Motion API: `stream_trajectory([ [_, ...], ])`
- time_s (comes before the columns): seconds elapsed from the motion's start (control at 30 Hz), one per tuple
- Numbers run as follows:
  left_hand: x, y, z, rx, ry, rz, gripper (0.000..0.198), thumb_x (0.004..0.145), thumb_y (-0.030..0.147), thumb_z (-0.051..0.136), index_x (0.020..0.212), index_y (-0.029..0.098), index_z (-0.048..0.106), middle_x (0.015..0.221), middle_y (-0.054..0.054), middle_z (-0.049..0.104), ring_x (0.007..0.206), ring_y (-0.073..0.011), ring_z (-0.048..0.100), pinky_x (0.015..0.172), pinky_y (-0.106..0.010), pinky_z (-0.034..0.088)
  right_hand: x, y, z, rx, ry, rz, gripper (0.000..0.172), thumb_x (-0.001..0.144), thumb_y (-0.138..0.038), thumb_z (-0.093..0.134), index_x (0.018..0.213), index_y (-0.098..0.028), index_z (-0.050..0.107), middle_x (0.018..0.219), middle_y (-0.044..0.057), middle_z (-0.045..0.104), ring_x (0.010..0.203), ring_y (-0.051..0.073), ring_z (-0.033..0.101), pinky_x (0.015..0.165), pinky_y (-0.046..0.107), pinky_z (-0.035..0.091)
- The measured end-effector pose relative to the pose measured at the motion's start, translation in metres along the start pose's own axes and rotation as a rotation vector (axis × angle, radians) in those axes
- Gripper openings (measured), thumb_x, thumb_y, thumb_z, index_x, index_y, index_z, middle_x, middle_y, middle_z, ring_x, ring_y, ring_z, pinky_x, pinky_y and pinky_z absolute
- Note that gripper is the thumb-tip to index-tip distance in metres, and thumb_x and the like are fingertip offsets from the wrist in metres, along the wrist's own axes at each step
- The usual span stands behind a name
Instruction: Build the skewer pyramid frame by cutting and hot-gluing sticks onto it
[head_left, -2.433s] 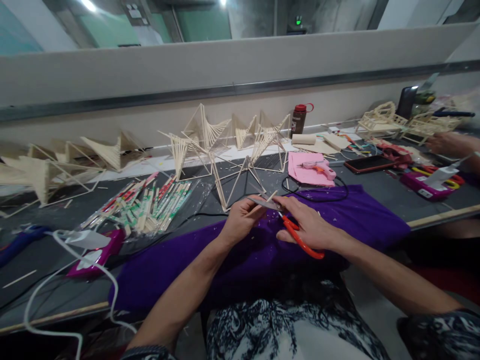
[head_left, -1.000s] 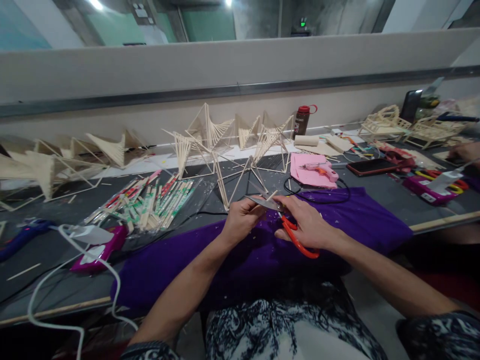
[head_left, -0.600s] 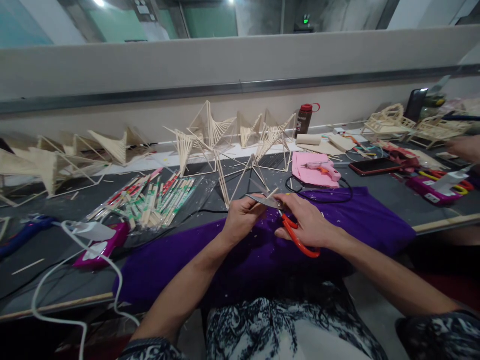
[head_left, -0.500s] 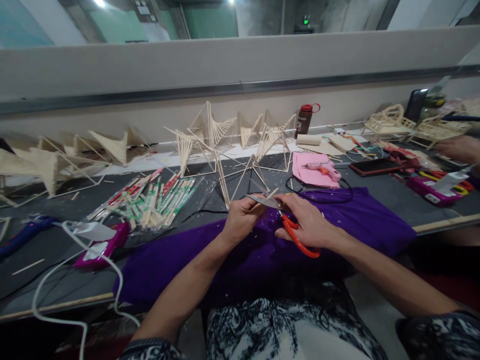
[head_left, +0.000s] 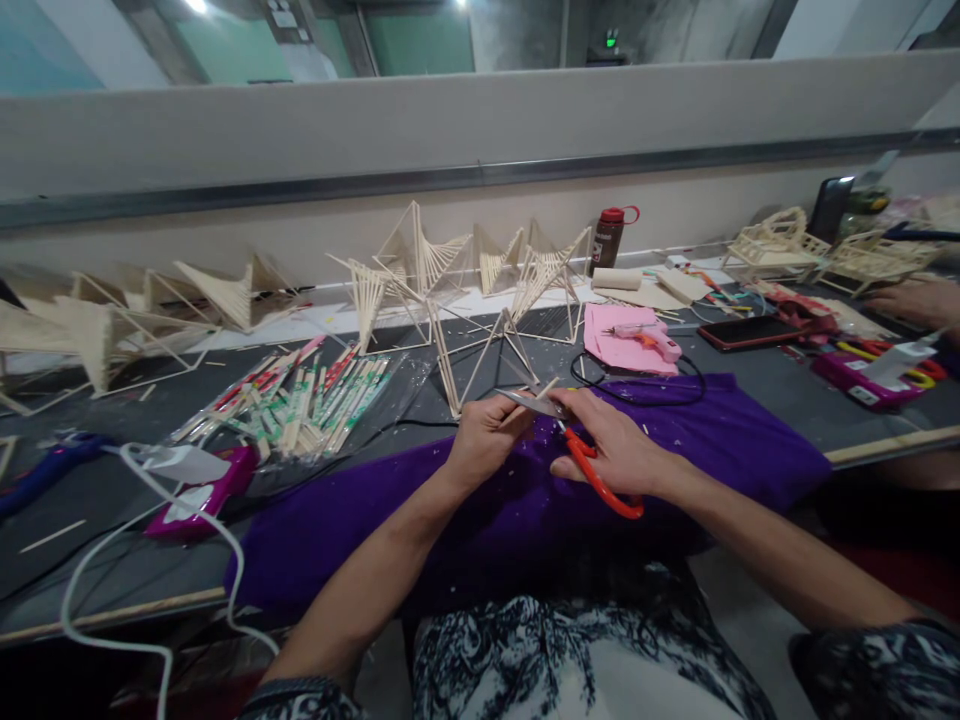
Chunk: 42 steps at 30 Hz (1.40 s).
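Note:
My left hand (head_left: 484,437) pinches a thin wooden stick (head_left: 541,392) over a purple cloth (head_left: 697,432) that drapes from the table edge onto my lap. My right hand (head_left: 613,447) grips red-handled scissors (head_left: 592,474), fingers through the loops. The grey blades point left and meet the stick just above my left fingers. Small wood chips speckle the cloth under both hands.
Stick-built models (head_left: 457,285) line the back of the grey table. Wrapped chopstick packs (head_left: 300,395) lie left, with a magenta glue gun (head_left: 196,498) and white cable (head_left: 112,590). A pink glue gun (head_left: 645,340), phone (head_left: 739,332) and bottle (head_left: 606,238) sit right. Another person's hand (head_left: 911,298) rests far right.
My hands and the scissors have stayed in nearly the same place; the view has shifted slightly. The other person's hand at far right has moved a little.

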<state>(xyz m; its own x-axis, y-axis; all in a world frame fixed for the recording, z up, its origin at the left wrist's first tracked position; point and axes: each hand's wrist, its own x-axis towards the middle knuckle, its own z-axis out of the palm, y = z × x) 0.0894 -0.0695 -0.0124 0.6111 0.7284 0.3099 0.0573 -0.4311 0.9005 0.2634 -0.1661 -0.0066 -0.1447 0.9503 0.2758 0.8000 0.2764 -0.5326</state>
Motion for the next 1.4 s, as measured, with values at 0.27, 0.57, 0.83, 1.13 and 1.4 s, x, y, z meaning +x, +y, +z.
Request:
stream_trajectory([
  [0.27,-0.002,0.001,0.001,0.021,-0.007,-0.036,0.032,0.082,0.04,0.054,0.064,0.014,0.062,0.055,0.001,0.053,0.049,-0.0076,0.042,0.046,-0.018,0.032,-0.003,0.002,0.005,0.007,0.029,-0.015,0.058,0.076,-0.037,0.061,0.127,-0.018,0.042,0.106,0.01,0.054,0.09,0.021,0.052,0.079,0.036,0.045],
  [0.57,-0.001,0.002,0.007,-0.057,0.0,-0.09,0.031,0.081,0.038,0.056,0.062,0.014,0.06,0.051,0.002,0.051,0.042,-0.0053,0.037,0.042,-0.018,0.029,-0.001,0.017,0.011,-0.035,0.112,-0.072,0.044,0.072,-0.012,0.051,0.116,-0.018,0.048,0.098,0.008,0.06,0.086,0.019,0.055,0.074,0.03,0.044],
  [0.83,0.002,0.016,0.002,-0.29,0.005,-0.204,0.026,0.08,0.036,0.061,0.092,0.013,0.066,0.06,0.001,0.059,0.039,-0.0028,0.042,0.038,-0.015,0.029,-0.003,0.029,0.003,-0.01,0.266,0.075,0.03,0.076,-0.023,0.055,0.106,-0.02,0.055,0.072,-0.002,0.061,0.058,0.012,0.054,0.057,0.022,0.041],
  [1.13,0.015,0.023,-0.039,-0.761,0.179,-0.154,0.021,0.077,0.033,0.064,0.088,0.016,0.065,0.058,0.003,0.058,0.036,-0.0017,0.042,0.03,-0.013,0.022,-0.039,0.059,-0.039,-0.366,0.062,0.117,0.055,0.075,-0.043,0.061,0.123,-0.021,0.05,0.103,0.008,0.067,0.086,0.024,0.065,0.07,0.034,0.048],
  [1.4,0.021,0.025,-0.062,-1.057,0.264,-0.157,0.015,0.084,0.029,0.056,0.083,0.016,0.064,0.061,0.002,0.058,0.046,-0.0021,0.05,0.035,-0.011,0.032,-0.033,0.076,-0.062,-0.618,-0.274,-0.112,0.053,0.072,-0.021,0.063,0.124,-0.022,0.054,0.107,0.012,0.063,0.093,0.026,0.06,0.075,0.037,0.046],
])
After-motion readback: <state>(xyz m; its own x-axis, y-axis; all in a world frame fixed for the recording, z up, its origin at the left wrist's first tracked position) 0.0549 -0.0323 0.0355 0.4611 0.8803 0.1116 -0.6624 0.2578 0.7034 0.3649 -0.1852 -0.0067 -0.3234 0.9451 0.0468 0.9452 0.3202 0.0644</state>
